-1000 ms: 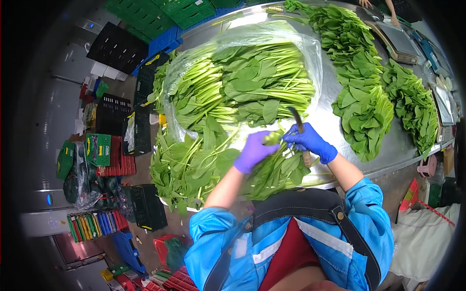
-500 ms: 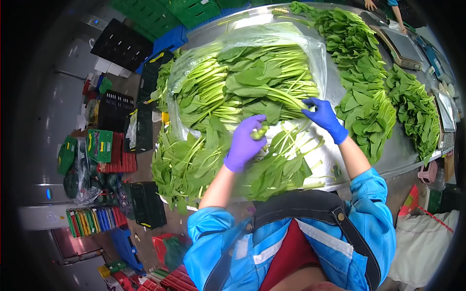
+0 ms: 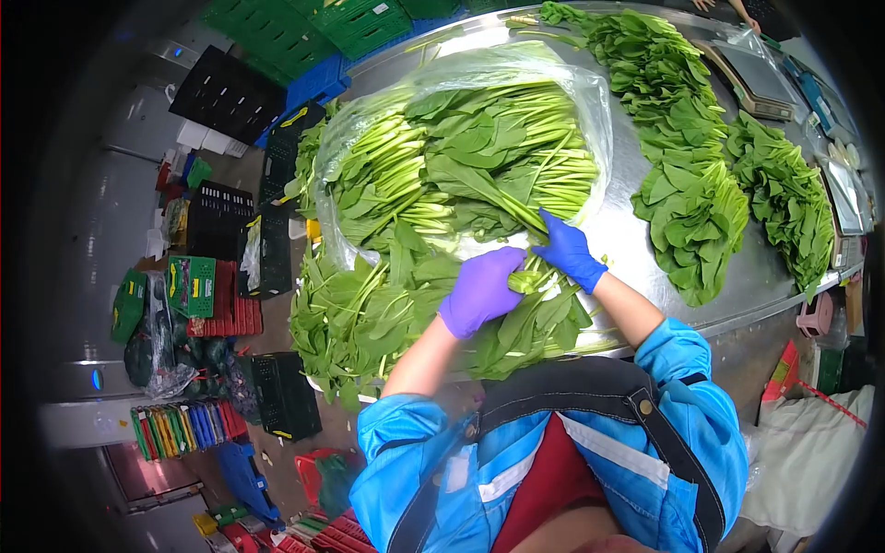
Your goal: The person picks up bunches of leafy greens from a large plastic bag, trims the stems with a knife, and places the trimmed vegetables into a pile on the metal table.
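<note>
My left hand point(image 3: 481, 293), in a purple glove, is closed around some leafy-green stems point(image 3: 526, 281); their pale cut ends poke out beside the thumb. Just to its right, my right hand point(image 3: 570, 252), in a blue glove, pinches the stem end of a leafy green point(image 3: 484, 189). That green's leaves lie across the pile in a clear plastic bag point(image 3: 601, 111). Inside the open bag, stacked greens point(image 3: 387, 147) lie with light stems and broad dark leaves. Below my hands, loose leaves and trimmings point(image 3: 544, 323) cover the table's near edge.
A loose heap of greens point(image 3: 341, 318) lies on the left. Rows of bunched greens point(image 3: 691, 203) line the right of the metal table point(image 3: 636, 267), near weighing scales point(image 3: 751, 78). Crates point(image 3: 230, 83) stand at left. Another person's hand point(image 3: 704, 4) shows at the top right.
My right hand has moved left and down, drawing the stem end of its leafy green toward me. My left hand has shifted slightly right and down, still closed on the stems.
</note>
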`<action>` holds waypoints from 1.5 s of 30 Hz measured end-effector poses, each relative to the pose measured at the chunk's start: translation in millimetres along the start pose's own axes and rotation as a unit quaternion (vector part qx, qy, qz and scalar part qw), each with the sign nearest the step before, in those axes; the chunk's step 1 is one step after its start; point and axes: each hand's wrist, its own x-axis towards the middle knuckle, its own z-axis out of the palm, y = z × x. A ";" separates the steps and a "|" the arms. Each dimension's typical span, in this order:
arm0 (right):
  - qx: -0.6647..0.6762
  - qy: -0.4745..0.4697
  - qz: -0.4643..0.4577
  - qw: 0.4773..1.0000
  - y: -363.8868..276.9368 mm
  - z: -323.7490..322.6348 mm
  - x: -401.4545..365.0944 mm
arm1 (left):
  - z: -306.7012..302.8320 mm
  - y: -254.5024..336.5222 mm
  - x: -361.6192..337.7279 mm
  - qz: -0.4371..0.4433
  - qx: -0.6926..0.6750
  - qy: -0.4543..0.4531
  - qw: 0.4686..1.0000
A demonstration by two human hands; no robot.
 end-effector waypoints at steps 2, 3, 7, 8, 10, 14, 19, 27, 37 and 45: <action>-0.013 -0.012 0.013 1.000 5.5 8.8 6.9 | -3.8 -3.5 -6.0 -0.029 -0.001 0.000 1.000; 0.005 -0.015 0.012 1.000 -1.5 0.1 7.3 | -4.8 -8.0 -8.2 -0.033 0.001 0.003 0.999; 0.293 -0.160 0.110 0.936 -68.7 -94.2 3.3 | -12.4 -7.2 -7.8 0.104 0.019 0.068 0.992; 0.285 -0.157 0.114 0.939 -80.4 -110.1 2.8 | -17.7 0.1 -5.4 0.155 0.023 0.060 0.986; 0.239 -0.156 0.107 0.952 -82.4 -118.8 4.4 | -24.9 16.2 -1.7 0.180 0.041 0.047 0.982; 0.209 -0.110 0.071 0.969 -94.4 -142.7 -5.6 | -26.9 27.0 0.3 0.232 0.045 0.048 0.971; 0.359 -0.136 0.116 0.916 -78.0 -164.8 -26.2 | -36.0 41.3 -5.5 0.243 0.063 0.037 0.967; 0.374 -0.206 0.220 0.877 -65.7 -138.3 -36.7 | 10.5 16.4 -8.7 0.117 -0.183 -0.036 0.976; -0.016 0.017 -0.128 0.991 -55.1 -84.5 -49.2 | 9.3 9.8 -8.5 -0.063 -0.331 -0.053 0.940; 0.002 -0.002 -0.040 0.999 -13.7 -78.1 -41.3 | 13.4 -16.2 -21.0 -0.054 -0.354 -0.035 0.933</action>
